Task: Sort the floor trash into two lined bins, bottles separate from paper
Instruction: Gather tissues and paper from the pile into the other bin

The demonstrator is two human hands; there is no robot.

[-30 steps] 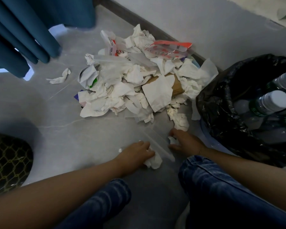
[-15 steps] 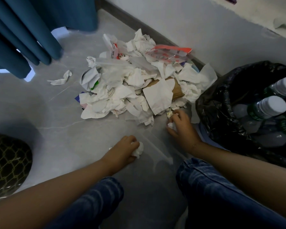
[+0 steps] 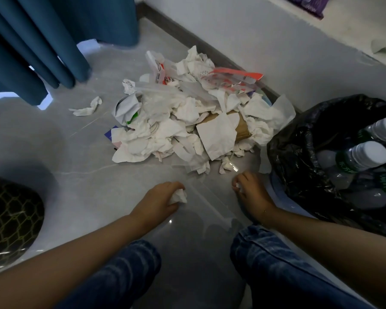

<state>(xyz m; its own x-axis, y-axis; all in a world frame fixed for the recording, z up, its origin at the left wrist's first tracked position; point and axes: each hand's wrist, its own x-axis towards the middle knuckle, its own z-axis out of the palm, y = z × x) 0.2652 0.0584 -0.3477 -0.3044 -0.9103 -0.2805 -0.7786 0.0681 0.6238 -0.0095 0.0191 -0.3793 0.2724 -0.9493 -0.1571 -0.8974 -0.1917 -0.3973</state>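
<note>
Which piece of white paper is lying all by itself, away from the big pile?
The small crumpled tissue on the floor near the blue curtain. Bare floor separates it from the big pile; the other loose scraps lie at the pile's edge or in the hands.

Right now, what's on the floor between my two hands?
In the head view, only a clear plastic sheet on the grey floor lies between the left hand and right hand; each grips crumpled white tissue.

Right hand (image 3: 250, 190) drew back from the pile (image 3: 187, 121), clutching a paper scrap (image 3: 237, 186).
</note>
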